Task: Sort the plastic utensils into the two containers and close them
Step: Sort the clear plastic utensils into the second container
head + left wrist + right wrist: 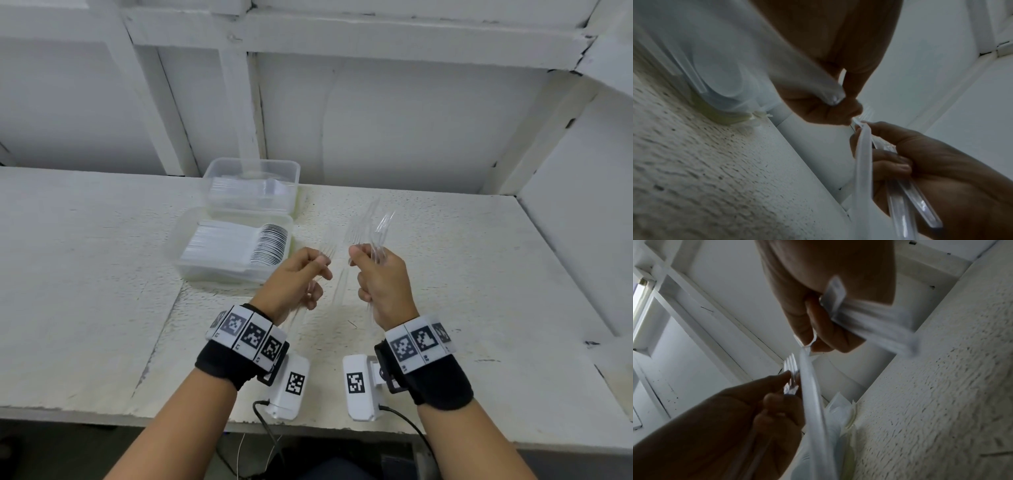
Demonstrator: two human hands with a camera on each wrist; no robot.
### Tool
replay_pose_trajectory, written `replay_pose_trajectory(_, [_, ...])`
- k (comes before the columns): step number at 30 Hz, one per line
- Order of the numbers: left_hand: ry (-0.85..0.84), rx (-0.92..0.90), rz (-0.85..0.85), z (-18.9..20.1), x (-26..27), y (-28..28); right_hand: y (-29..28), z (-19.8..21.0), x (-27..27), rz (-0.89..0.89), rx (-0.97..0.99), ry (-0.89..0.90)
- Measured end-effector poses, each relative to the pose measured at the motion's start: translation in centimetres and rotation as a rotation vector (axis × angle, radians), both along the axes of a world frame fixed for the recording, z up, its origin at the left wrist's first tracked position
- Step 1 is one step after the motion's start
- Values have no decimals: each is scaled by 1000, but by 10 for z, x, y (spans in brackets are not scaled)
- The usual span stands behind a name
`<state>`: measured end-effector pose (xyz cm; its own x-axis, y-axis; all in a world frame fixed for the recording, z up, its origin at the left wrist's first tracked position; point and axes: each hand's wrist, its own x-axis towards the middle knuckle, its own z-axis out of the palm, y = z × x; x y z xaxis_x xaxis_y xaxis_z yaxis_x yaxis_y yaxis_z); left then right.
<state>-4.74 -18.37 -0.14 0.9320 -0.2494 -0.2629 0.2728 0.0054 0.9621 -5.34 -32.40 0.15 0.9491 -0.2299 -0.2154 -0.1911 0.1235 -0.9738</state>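
Head view: left hand (295,274) pinches a clear fork (323,251), right hand (378,278) grips a utensil bunch (371,224), both above table (445,274), likely sorting toward two open containers (191,260).

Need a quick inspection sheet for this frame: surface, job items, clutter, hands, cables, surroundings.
Surface: white rough-painted bench, stained patches.
Job's things: two clear plastic containers, near one packed with stacked white spoons, far one also filled; both unlidded.
Clutter: nothing seen.
Hands: left hand pinches a clear plastic fork; right hand grips a bundle of clear forks.
Cables: black leads from wrist cameras.
Surroundings: white panelled wall.
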Motion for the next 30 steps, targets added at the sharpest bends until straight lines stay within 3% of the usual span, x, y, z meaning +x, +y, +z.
replay_pose_trajectory(8, [-37, 0, 167, -4, 1, -8, 2, -1, -4, 53, -34, -18])
replay_pose_trajectory(21, [-166, 257, 140, -5, -7, -17, 10, -3, -10, 155, 33, -13])
replay_pose_trajectory(30, [-1, 90, 161, -7, -2, -7, 4, 0, -9, 28, -35, -78])
